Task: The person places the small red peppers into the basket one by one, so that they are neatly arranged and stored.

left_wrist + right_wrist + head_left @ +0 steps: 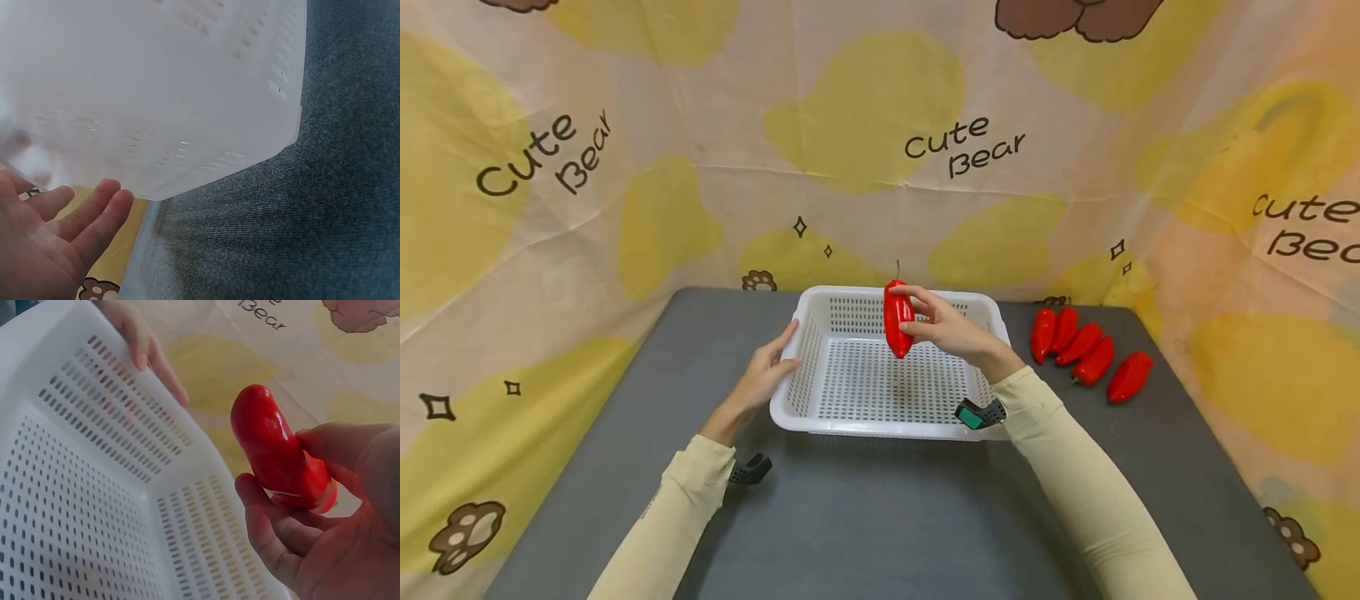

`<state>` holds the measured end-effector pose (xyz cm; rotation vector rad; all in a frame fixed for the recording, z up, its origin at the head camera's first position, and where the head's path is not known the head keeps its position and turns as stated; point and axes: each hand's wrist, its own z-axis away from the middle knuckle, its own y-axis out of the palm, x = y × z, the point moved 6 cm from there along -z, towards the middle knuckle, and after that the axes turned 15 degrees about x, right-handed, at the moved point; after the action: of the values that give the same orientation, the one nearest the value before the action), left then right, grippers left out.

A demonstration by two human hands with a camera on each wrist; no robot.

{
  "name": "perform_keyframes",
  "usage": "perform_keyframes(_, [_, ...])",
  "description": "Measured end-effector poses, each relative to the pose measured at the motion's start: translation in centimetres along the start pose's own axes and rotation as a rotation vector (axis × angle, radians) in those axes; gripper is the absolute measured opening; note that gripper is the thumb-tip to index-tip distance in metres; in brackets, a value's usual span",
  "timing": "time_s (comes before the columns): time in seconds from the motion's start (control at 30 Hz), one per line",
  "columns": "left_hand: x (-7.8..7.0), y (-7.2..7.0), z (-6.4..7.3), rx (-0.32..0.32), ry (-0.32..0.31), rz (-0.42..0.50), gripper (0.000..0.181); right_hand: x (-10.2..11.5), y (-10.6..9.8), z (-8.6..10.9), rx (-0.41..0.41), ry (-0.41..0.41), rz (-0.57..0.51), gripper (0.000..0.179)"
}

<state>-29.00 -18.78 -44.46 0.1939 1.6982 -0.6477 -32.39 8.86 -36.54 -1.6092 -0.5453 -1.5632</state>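
Note:
A white plastic basket (880,427) with slotted sides and a perforated floor sits on the grey table, its inside bare. At its left rim, my left hand (762,377) holds on, thumb over the edge; the left wrist view shows that hand's fingers (103,206) beside the outer wall. My right hand (950,328) pinches a red pepper (897,321) between thumb and fingers above the basket, the thin stem pointing up in the head view. The right wrist view shows the pepper's smooth rounded end (255,409).
Several red peppers (1093,360) lie on the table right of the basket, one a little apart from the others. The grey table (880,517) reaches toward me in front of the basket. A printed cloth (857,125) hangs behind and along both sides.

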Motion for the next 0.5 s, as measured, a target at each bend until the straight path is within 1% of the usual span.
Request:
perform_keyframes(0.1, [-0.1,-0.2,-0.1,-0.005,0.0,-0.009,0.067,0.1,0.6,-1.3,0.023,0.015,0.003,0.06])
perform_keyframes(0.27, [0.0,-0.3,-0.1,-0.017,0.012,0.001,0.067,-0.5,1.3,-3.3,0.059,0.046,0.005,0.055])
perform_keyframes(0.5, [-0.1,-0.1,-0.1,-0.03,0.034,-0.006,0.067,-1.4,2.4,-5.3,0.1,0.088,0.008,0.055])
